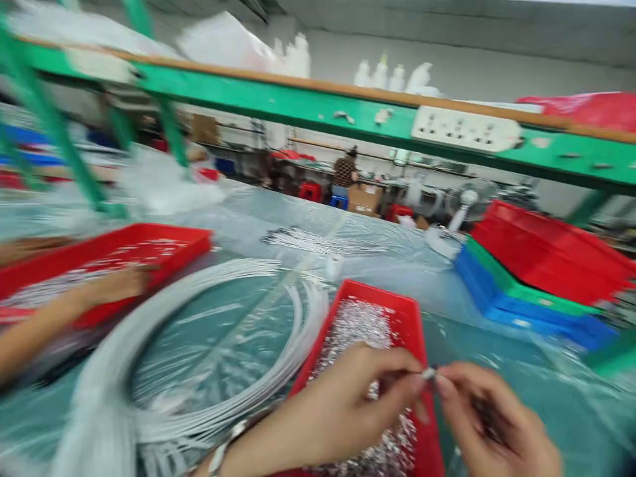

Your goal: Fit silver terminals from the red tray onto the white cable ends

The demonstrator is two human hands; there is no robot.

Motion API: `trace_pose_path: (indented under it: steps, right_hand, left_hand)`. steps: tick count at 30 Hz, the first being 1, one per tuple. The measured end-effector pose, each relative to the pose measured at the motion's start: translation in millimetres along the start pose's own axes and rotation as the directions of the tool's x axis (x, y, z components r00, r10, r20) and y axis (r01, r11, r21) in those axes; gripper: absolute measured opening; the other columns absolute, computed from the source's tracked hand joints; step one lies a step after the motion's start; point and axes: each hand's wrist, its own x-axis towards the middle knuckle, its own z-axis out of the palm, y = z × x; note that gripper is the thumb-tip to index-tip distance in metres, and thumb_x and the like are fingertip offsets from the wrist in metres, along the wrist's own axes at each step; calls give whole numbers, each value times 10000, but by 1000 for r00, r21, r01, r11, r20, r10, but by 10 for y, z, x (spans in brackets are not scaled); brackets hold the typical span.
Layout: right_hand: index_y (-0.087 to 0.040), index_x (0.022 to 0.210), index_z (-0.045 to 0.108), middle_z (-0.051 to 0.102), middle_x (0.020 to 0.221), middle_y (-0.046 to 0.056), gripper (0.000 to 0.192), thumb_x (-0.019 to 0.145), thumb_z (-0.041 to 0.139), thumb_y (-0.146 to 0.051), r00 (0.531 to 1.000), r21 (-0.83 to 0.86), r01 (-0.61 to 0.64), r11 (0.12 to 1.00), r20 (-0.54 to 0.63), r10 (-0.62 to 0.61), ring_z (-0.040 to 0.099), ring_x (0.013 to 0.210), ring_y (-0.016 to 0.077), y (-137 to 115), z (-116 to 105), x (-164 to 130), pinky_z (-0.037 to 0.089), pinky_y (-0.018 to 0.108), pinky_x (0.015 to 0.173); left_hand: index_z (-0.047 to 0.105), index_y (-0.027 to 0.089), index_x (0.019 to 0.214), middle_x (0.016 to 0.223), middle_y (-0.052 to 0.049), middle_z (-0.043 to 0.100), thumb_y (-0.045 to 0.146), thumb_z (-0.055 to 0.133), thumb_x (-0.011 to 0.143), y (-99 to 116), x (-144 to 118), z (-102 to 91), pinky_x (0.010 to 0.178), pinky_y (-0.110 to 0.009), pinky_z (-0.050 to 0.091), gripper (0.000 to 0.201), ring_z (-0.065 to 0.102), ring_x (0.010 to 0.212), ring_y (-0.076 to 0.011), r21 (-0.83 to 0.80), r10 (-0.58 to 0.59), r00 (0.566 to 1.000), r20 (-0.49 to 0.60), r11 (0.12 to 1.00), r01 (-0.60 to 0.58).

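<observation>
A small white piece (428, 374) with a dark end is sitting between the fingertips of both hands, above the right side of a red tray (422, 338). The left hand (365, 391) is clamping the piece between thumb and finger; the right hand (497, 417) is pinching it from the other side. Blur is hiding its finer detail. The tray is resting lengthwise on the worktop (581, 424) and holding a heap of small silvery parts (365, 321).

Left of the tray, a large coil of white cable (119, 351) is lying on the worktop. Beyond the tray, a small white roll (334, 266) is standing near a bundle of thin cables (322, 241). At far left, a co-worker's hand (119, 285) is reaching into another red tray (193, 242). At right, red, green and blue bins (541, 252) are leaning in a nested stack. Above, a green beam (298, 96) is carrying a white power strip (464, 129). In the background, a person in a striped top (344, 172) is sitting on a blue stool (338, 201).
</observation>
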Motion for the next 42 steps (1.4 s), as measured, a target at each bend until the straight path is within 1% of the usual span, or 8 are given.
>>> trace_pose_path:
  steps: [2,5,9,15,23,28,33,42]
  right_hand:
    - [-257,863,644,521,587,-68,98,903,624,-170,996,56,-51,997,77,47,464,438,95,-46,-10,56,352,168,405]
    - [-266,822,657,420,535,-78,107,871,628,-175,979,201,-200,959,76,188,365,444,100,-101,56,142,273,185,413]
    - [-264,784,676,420,553,-73,92,844,639,-206,931,332,-365,870,110,348,325,479,104,-164,102,155,227,201,447]
    - [-260,751,679,397,536,-77,91,823,647,-215,910,363,-412,836,119,397,278,479,106,-204,91,154,195,218,458]
    - [-246,728,671,329,540,-76,97,819,638,-245,892,344,-446,826,96,442,243,480,107,-232,109,148,197,223,468]
    - [-231,712,674,324,547,-73,100,805,641,-247,894,312,-441,842,73,442,252,472,105,-249,101,148,198,230,464]
    - [-229,703,675,327,556,-70,98,791,653,-265,879,314,-467,827,58,474,250,479,107,-273,104,147,180,233,470]
    - [-212,700,672,330,547,-64,103,782,668,-274,861,325,-499,803,84,501,249,480,110,-258,88,148,183,233,471]
  left_hand:
    - [674,164,845,682,-3,651,338,453,978,-10,26,15,590,-197,439,312,593,610,-112,-25,-33,999,-28,999,32]
    - [680,171,813,677,-5,660,356,468,957,-73,32,61,486,-181,402,317,590,545,-106,-111,-55,998,-28,993,52]
    - [707,188,819,612,6,644,369,480,948,-113,24,110,436,-167,376,317,594,514,-108,-128,-59,996,-72,991,50]
    - [672,194,785,584,13,627,377,464,950,-43,16,109,435,-173,384,323,615,539,-121,-45,-104,989,-109,994,100]
    - [630,200,799,582,43,621,294,454,966,-86,-2,151,481,-194,397,260,581,510,-104,172,65,973,-221,985,-27]
    - [655,222,889,639,57,663,240,491,957,-136,-10,161,511,-181,429,178,618,536,-89,247,195,937,-291,961,-124]
    - [656,227,922,654,52,678,230,501,961,-173,-21,167,517,-202,450,159,635,549,-105,344,255,918,-304,928,-144]
    - [583,199,1007,728,6,719,165,478,977,-252,-40,234,539,-270,474,114,651,553,-142,653,489,819,-300,731,-198]
